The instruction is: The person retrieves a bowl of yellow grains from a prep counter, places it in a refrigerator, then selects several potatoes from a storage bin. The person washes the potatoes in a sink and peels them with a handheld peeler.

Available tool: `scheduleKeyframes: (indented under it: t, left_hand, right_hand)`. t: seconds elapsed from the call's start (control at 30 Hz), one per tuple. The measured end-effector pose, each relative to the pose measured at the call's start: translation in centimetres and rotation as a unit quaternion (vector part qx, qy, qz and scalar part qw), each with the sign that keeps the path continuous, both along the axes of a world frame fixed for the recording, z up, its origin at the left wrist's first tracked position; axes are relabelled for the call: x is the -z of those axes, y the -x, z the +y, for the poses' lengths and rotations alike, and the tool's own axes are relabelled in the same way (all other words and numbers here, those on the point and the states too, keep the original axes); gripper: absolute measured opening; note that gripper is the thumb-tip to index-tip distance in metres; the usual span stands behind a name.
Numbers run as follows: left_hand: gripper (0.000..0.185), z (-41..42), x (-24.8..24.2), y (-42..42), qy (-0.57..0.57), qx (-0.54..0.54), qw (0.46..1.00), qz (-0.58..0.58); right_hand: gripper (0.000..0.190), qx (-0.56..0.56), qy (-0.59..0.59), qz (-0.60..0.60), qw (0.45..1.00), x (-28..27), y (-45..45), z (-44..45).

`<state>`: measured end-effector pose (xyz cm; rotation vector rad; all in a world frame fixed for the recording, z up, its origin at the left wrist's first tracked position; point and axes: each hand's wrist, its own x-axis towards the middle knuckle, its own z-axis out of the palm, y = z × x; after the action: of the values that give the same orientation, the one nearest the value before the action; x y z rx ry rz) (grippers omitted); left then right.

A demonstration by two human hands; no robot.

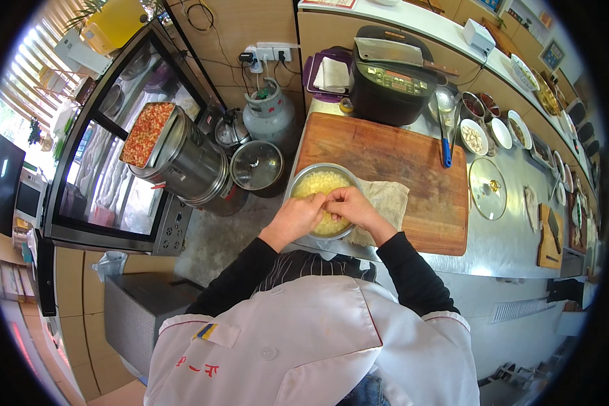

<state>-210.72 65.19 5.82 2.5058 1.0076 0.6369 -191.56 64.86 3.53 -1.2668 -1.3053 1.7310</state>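
Note:
A round metal bowl (pixel 352 174) holds small pale-yellow diced pieces (pixel 324 181), apparently in liquid. Over its middle my two hands meet, fingertips pinched together. My left hand (pixel 300 214) is curled, its thumb side against the other hand. My right hand (pixel 354 207) has bent fingers turned inward. Whatever may lie between the fingertips is too small or hidden to tell. The bowl stands at the left end of a wooden cutting board (pixel 431 203), beside a folded beige cloth (pixel 390 200) that lies on the board and over its front edge.
Behind the board stands a black rice cooker (pixel 393 96) with a cleaver (pixel 391 52) on top. A blue-handled skimmer (pixel 445 152) rests on the board's right side. A glass lid (pixel 487 190) and several bowls lie rightward. Left are a gas cylinder (pixel 271 114), a lidded pot (pixel 257 165) and a tray of diced red food (pixel 147 134).

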Motion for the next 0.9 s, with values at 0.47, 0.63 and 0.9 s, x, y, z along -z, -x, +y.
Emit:
scheduleKeyframes:
  t: [0.47,0.63,0.9]
  left_hand:
    - [0.012,0.7,-1.0,-0.4,0.026,0.024,0.993,-0.113]
    - [0.013,0.9,-0.4,-0.4,0.067,0.022,0.988,-0.139]
    - [0.009,2.7,-2.4,-0.5,0.213,0.019,0.966,-0.146]
  right_hand:
    - [0.011,-0.012,0.011,-0.003,1.0,-2.5,-0.8,0.7]
    - [0.011,-0.02,0.003,-0.015,1.0,-2.6,-0.6,0.7]
    - [0.01,-0.032,-0.074,-0.061,0.995,-3.4,-1.1,2.3]
